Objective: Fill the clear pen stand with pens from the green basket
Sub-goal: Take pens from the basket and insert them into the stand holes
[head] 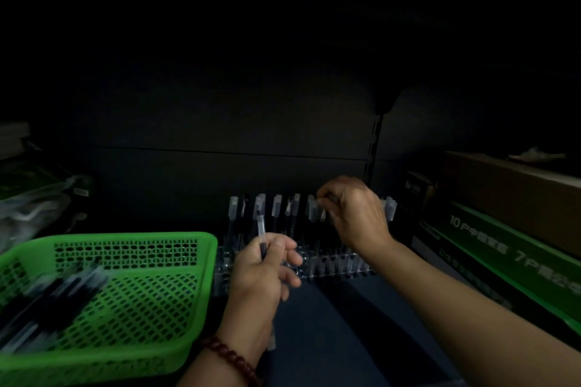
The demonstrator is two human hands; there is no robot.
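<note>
Head view: clear pen stand [333, 264] sits just right of the green basket [125, 237]; its back row is mostly filled with standing pens [276, 214], and the front holes look bare. Right hand [355, 217] fingers pinch a seated pen [323, 214] in that row, and left hand [267, 273] fingers clamp a spare pen [261, 229] upright. Plenty of basket pens [47, 302] remain, so I'd judge it under halfway.

Quick tally: one green basket [125, 237] and one clear pen stand [333, 264]. About eight or nine standing pens [276, 207] show caps, with a few hidden behind the right hand [355, 217], so no firm number. The basket pens [53, 295] are too blurry to count. Two hands; the left hand [264, 270] holds one pen [261, 229]. One bead bracelet [232, 358], one brown box [515, 188], one green box [503, 248].
</note>
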